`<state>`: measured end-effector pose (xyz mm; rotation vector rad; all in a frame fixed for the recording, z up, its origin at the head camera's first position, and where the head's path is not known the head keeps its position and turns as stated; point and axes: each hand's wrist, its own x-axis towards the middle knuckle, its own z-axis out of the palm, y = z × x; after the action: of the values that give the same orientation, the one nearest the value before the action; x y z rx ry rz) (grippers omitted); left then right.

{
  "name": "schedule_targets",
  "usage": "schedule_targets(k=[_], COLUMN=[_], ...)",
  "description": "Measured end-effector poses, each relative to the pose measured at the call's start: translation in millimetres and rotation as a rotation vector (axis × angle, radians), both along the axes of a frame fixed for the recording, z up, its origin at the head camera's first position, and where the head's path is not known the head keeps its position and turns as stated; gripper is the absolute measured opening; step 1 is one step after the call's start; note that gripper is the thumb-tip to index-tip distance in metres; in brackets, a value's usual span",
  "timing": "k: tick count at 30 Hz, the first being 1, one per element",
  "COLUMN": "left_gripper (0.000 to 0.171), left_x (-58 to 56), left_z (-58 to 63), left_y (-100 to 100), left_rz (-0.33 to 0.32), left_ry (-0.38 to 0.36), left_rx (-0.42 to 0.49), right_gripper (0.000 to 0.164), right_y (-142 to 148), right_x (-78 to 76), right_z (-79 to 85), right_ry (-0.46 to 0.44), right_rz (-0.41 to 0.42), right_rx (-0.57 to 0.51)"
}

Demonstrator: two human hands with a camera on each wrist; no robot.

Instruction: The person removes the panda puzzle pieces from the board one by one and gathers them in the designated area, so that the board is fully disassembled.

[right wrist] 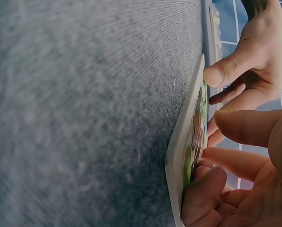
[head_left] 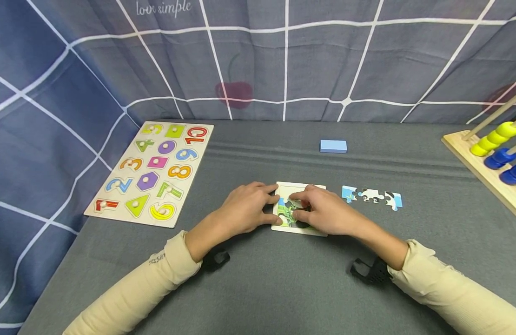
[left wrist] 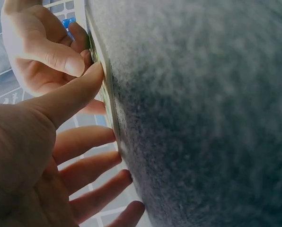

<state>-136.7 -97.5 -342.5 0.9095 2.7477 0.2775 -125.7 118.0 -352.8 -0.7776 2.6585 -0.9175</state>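
A small jigsaw puzzle tray (head_left: pixel 288 187) with a pale rim lies flat on the grey table, a green and blue picture partly filling it. My left hand (head_left: pixel 249 207) rests its fingertips and thumb along the tray's left edge. Over the tray, my right hand (head_left: pixel 327 209) touches the picture with its fingers, thumb and index finger apart; in the right wrist view no piece shows between them. The right hand hides much of the picture. Several loose jigsaw pieces (head_left: pixel 371 195), with black, white and blue parts, lie in a row right of the tray.
A number and shape peg board (head_left: pixel 160 176) lies at the left. Behind the tray sits a light blue block (head_left: pixel 333 146). A wooden bead stand (head_left: pixel 492 163) with yellow and blue beads stands at the right. A grid-patterned curtain (head_left: pixel 258 60) hangs behind the table.
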Motion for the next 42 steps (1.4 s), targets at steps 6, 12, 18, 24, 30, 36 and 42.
schedule_targets(k=[6,12,18,24,30,36,42], left_gripper=[0.06,0.061,0.066,0.071,0.066,0.061,0.062], left_x=[0.0,-0.8,-1.1,-1.4,-1.9,-3.6,-4.3], left_z=[0.0,-0.4,-0.3,-0.9,-1.9,-3.7,-4.3], left_y=[-0.4,-1.1,-0.9,-2.3,-3.7,-4.8,-3.4], left_rz=[0.001,-0.003,0.015,0.041,0.022,0.029,0.049], left_ry=[0.0,-0.009,-0.019,-0.032,-0.044,-0.051,-0.064], left_rx=[0.009,0.018,0.032,0.07,0.069,0.085,0.088], right_gripper=[0.028,0.028,0.025,0.019,0.021,0.022,0.022], right_y=[-1.3,-1.9,-6.3,-16.6,-17.7,-16.6,-15.7], right_x=[-1.5,-2.3,-1.9,-3.5,-4.8,-5.1,-4.7], right_z=[0.9,1.3,1.9,3.1,4.0,2.1,-0.4], right_ry=[-0.013,-0.046,-0.021,0.013,-0.016,-0.036,-0.015], right_rz=[-0.003,-0.036,-0.055,-0.069,-0.089,-0.111,-0.113], right_rx=[-0.029,-0.019,0.025,0.126,0.13,0.104,0.06])
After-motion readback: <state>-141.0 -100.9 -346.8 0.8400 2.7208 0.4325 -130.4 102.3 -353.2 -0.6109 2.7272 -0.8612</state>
